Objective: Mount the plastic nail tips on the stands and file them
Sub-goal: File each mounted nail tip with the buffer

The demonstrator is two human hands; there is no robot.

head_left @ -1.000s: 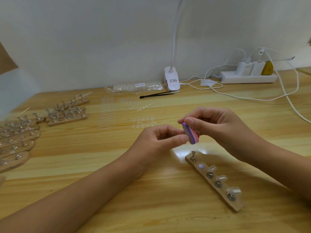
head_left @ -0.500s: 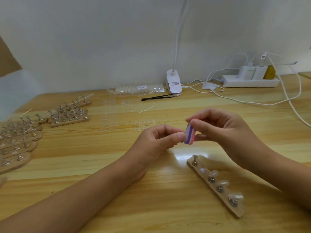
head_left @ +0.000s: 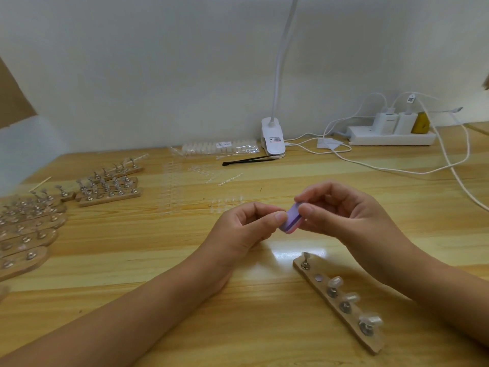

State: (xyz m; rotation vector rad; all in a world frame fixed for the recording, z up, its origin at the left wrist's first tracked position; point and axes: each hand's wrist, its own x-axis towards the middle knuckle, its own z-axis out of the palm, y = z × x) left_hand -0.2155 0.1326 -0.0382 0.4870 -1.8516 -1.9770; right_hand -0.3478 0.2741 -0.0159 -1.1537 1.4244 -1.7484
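Note:
My right hand (head_left: 344, 215) pinches a small purple and pink file block (head_left: 289, 219) between thumb and fingers above the table's middle. My left hand (head_left: 246, 229) has curled fingers and its thumb tip pressed to the block's left side. It seems to pinch a nail tip there, hidden by the fingers. In front of my right hand lies a wooden stand strip (head_left: 375, 345). It carries three mounted clear nail tips (head_left: 350, 298), one bare metal pin (head_left: 305, 260) and one empty magnet spot (head_left: 318, 277).
Several more wooden stand strips (head_left: 108, 193) with pins lie at the left, others (head_left: 23, 234) near the left edge. Clear nail tip sheets (head_left: 201, 192), black tweezers (head_left: 248, 160), a lamp clip (head_left: 273, 139), a power strip (head_left: 391, 137) and white cables (head_left: 449, 165) are at the back.
The file block has turned in my right hand, so its purple face now shows more. Both hands stay together above the strip.

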